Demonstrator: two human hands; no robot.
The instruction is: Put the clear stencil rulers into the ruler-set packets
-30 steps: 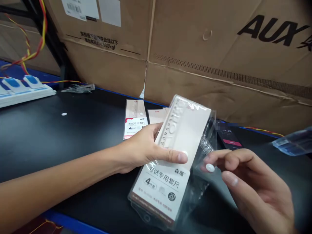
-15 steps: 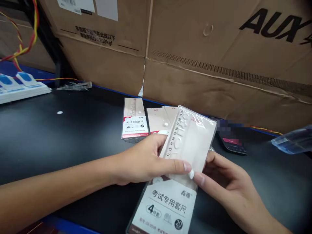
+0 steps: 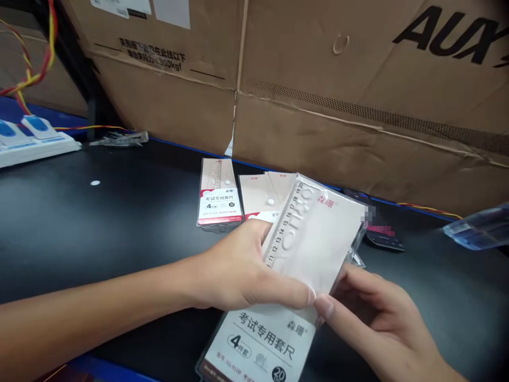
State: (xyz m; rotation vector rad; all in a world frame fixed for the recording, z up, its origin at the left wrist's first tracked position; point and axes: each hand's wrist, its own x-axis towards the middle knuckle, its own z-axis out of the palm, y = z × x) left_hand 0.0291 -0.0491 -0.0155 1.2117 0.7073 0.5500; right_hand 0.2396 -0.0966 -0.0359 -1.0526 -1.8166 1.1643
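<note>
Between both grips (image 3: pixel 234 270) (image 3: pixel 377 323) — bagged ruler set (image 3: pixel 314 239)

A warehouse workstation: black workbench (image 3: pixel 99 223) before stacked cardboard cartons (image 3: pixel 338 106).

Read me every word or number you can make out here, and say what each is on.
"AUX" on the cardboard box
"300kgf" on the same box, after Chinese text
"考试专用套尺" on the held ruler pack
"4件套" on that pack
"20" in a dark circle on that pack
"11" to "20" on the ruler inside it
"考试专用套尺" on the second ruler pack
The small line at that held pack's bottom edge is too small to read.
</note>
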